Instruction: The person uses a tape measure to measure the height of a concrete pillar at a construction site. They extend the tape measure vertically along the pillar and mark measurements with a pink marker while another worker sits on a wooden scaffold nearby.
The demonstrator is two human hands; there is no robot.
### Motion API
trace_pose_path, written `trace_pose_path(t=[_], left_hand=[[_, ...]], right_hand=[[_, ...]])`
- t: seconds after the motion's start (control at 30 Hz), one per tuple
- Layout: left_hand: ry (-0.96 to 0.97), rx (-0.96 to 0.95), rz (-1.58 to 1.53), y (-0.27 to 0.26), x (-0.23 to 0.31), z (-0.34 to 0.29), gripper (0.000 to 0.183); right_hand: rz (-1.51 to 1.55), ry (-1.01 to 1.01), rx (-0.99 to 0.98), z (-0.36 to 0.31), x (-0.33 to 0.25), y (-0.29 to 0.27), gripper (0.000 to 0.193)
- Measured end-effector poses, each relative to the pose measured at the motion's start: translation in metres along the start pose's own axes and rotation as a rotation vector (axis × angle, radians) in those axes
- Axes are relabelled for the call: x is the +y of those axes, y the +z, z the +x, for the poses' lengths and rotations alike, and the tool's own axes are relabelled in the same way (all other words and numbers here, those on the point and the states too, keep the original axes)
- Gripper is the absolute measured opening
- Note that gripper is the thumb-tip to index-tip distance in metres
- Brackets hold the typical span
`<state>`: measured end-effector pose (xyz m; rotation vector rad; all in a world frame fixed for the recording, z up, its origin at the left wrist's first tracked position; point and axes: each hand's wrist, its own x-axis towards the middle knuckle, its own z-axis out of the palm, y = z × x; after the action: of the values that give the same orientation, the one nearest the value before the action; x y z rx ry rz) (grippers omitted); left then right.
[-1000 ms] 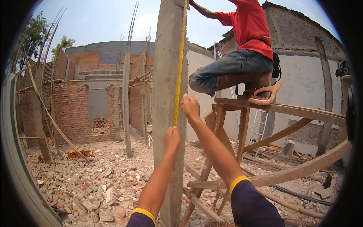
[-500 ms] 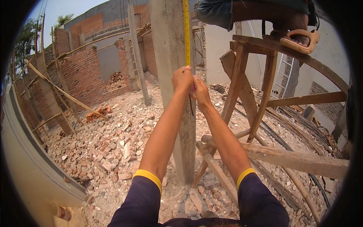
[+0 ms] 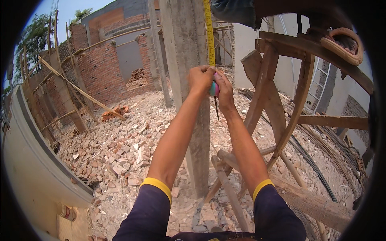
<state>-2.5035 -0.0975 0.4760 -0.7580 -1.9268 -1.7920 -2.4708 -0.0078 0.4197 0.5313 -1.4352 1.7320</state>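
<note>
A yellow tape measure blade (image 3: pixel 208 32) runs up the right edge of a grey concrete column (image 3: pixel 183 44) and out of the top of the view. My left hand (image 3: pixel 200 81) lies against the column, its thumb and fingers pinching the lower end of the blade. Just right of it, my right hand (image 3: pixel 225 91) is closed round the pink and teal tape measure case (image 3: pixel 214 88). A dark strap (image 3: pixel 217 108) dangles below the case. My fingers partly hide where blade and case meet.
At upper right, a person's sandalled foot (image 3: pixel 343 46) rests on a wooden trestle (image 3: pixel 277 80). Broken brick rubble (image 3: pixel 132 156) covers the ground. A wooden beam (image 3: pixel 309 201) crosses at lower right, and long rods (image 3: pixel 329 140) lie beyond. A pale curved-looking wall (image 3: pixel 36 160) stands left.
The view has shifted, so the column and trestle sit differently. My right hand has turned, showing more of the tape measure case. Both hands stay at the column with the blade.
</note>
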Motion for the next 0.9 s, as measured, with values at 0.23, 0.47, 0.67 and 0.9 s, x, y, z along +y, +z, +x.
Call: trace_pose_path(t=[0.23, 0.47, 0.67, 0.9], left_hand=[[0.387, 0.447, 0.259, -0.017, -0.043, -0.006, 0.015], [0.605, 0.383, 0.429, -0.043, -0.074, -0.003, 0.017], [0.448, 0.345, 0.481, -0.046, -0.052, 0.005, 0.016], [0.484, 0.291, 0.636, -0.06, -0.047, 0.008, 0.018]], right_hand=[[0.02, 0.078, 0.045, -0.001, -0.009, -0.013, 0.045], [-0.076, 0.016, -0.004, -0.005, 0.002, 0.0, 0.046], [-0.081, 0.052, 0.007, 0.006, 0.021, 0.011, 0.042], [-0.014, 0.178, 0.096, 0.017, 0.039, 0.008, 0.038]])
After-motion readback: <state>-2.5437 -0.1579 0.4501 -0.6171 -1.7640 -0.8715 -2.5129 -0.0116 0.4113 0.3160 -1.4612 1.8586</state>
